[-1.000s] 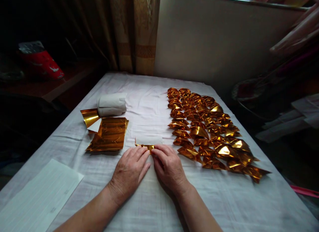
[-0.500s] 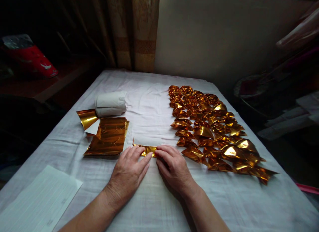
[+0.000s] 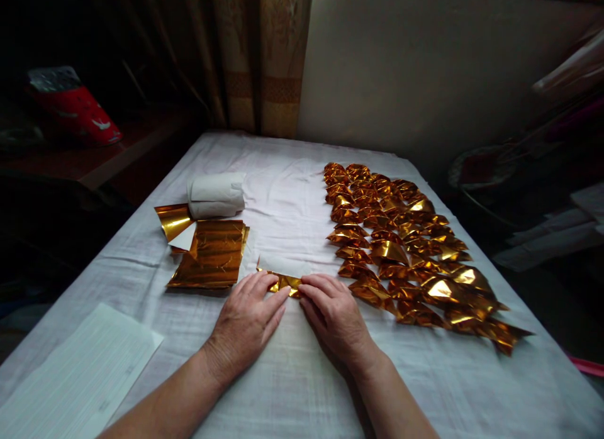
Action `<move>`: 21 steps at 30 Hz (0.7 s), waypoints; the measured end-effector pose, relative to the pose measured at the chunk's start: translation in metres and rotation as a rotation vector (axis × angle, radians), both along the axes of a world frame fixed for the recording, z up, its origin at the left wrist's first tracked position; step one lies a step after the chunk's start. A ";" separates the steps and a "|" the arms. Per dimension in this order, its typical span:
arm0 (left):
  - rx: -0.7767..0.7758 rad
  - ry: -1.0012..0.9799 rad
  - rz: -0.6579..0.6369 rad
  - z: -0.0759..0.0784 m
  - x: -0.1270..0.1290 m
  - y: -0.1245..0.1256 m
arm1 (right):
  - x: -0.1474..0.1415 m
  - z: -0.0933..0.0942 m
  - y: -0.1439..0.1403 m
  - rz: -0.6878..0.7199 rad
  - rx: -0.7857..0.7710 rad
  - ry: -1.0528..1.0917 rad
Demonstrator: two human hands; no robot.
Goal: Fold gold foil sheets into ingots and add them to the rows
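Both hands lie flat on the white-clothed table (image 3: pixel 292 376). The left hand (image 3: pixel 245 326) and right hand (image 3: pixel 337 316) press fingertips onto a small gold foil sheet with a white underside (image 3: pixel 283 277) at the table's middle. Bare cloth lies open near the edge. Stacked gold foil squares (image 3: pixel 210 255) sit left, rows of folded gold foil pieces (image 3: pixel 410 250) right. The foil's near edge hides under the fingers.

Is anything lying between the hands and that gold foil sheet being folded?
Nothing visible. The left hand and the right hand both rest their fingertips directly on the gold foil sheet, which lies on the white tablecloth.
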State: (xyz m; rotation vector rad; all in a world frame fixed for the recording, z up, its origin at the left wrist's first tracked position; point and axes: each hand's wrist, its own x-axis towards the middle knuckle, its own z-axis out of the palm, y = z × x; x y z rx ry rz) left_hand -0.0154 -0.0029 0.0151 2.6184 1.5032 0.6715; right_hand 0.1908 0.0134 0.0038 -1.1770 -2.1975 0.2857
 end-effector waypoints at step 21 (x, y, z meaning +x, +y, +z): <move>0.095 0.070 -0.062 -0.010 0.009 -0.014 | -0.003 -0.005 0.001 -0.246 -0.015 0.021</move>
